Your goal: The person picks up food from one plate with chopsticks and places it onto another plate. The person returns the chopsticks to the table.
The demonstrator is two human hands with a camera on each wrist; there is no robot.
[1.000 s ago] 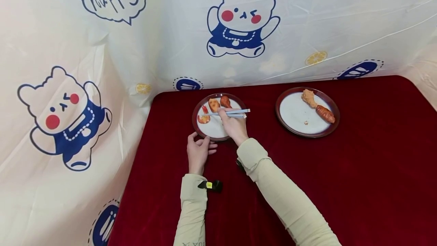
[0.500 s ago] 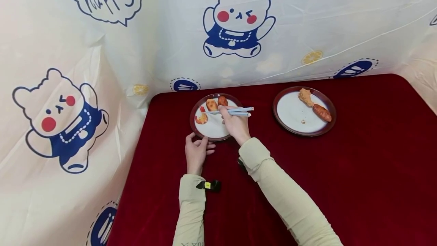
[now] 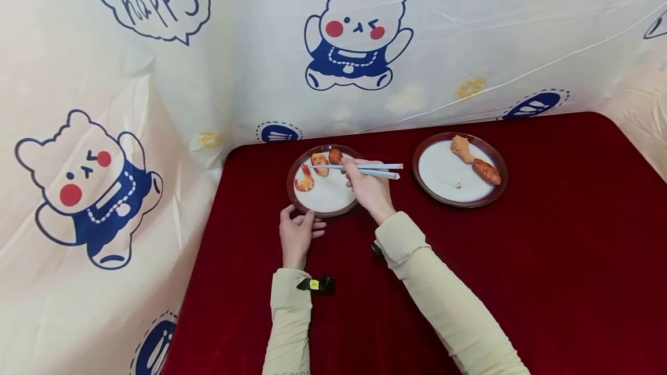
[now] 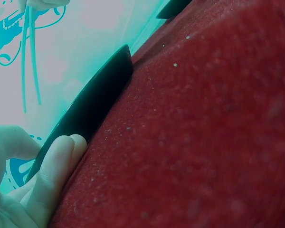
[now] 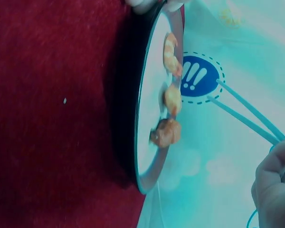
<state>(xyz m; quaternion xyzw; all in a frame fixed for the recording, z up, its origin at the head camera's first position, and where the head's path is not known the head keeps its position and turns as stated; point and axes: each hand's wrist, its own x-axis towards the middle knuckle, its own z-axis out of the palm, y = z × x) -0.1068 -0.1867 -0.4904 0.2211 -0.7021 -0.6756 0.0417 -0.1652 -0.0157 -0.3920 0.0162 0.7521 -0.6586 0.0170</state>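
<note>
My right hand holds a pair of light blue chopsticks above the left plate. Their tips are apart in the right wrist view, with nothing between them. On the brown-rimmed white plate lie a shrimp, a golden fried piece and a dark brown drumstick-like piece, partly by the right hand. My left hand pinches the plate's front left rim; the left wrist view shows fingers against its dark underside. Both sides of the rim have fingertips on them in the right wrist view.
A second brown-rimmed plate stands to the right, holding a breaded drumstick, a reddish-brown scored sausage and a small crumb. Dark red cloth covers the table. A printed white curtain hangs behind and at the left.
My right hand and the chopsticks have drawn back rightward and lifted off the shrimp, which lies turned on the plate. My left hand keeps its place at the rim. The head view has shifted slightly.
</note>
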